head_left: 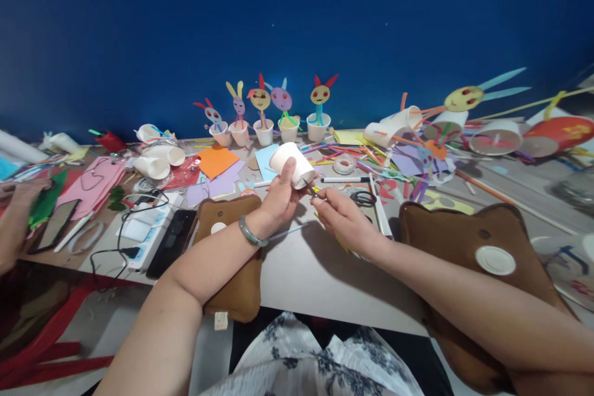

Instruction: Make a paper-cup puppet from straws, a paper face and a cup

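Note:
My left hand [279, 201] is wrapped round a white paper cup [291, 162], which is tipped on its side above the table. In my right hand [342, 218] is a thin dark pointed tool [308, 185], its tip at the end of the cup; my fingers hide the rest, so its exact kind is unclear. Just beyond the cup lies a light blue paper sheet [265, 159]. Beneath my hands runs the pale tabletop [297, 272]. A pair of black-handled scissors [363, 198] rests to the right of my right hand.
Several paper-faced rabbit figures [320, 95] stand in cups along the blue wall. Coloured pipe cleaners [366, 153], a tape roll [344, 164] and paper lie about. Brown cushions [440, 241] flank my arms. A power strip [155, 229], a phone [171, 243] and another person's hand [30, 192] are left.

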A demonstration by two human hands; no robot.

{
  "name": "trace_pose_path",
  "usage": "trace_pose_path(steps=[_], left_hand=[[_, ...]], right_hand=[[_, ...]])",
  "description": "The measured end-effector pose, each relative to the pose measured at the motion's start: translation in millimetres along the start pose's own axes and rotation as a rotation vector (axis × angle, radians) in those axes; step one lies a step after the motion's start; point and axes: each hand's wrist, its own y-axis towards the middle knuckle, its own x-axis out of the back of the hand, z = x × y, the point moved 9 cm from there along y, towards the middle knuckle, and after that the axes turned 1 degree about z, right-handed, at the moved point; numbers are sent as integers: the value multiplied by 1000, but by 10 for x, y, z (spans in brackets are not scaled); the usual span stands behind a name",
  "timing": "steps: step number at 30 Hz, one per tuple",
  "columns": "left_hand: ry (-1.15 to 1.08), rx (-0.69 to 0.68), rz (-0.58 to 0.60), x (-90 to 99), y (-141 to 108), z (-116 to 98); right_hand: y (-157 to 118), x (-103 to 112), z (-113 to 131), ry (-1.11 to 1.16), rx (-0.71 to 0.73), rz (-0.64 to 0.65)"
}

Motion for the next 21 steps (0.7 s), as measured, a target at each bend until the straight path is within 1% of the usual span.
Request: trace_pose_path(steps=[4, 6, 8, 12, 14, 17, 21], left_hand=[[34, -3, 21, -5, 0, 6], [28, -1, 19, -10, -8, 8], [17, -2, 11, -18, -19, 7], [27, -9, -19, -18, -34, -1], [39, -19, -24, -12, -33, -8], [39, -31, -7, -7, -20, -20], [35, -35, 53, -35, -8, -62]], right_hand=[[-17, -155, -44, 285, -186, 155], [-26, -189, -42, 354, -232, 186], [-14, -161, -25, 307, -194, 166], [9, -46, 31, 85, -47, 64], [9, -60, 12, 116, -70, 83], [-3, -132, -33, 261, -180, 156], [8, -109, 12, 282, -186, 141]])
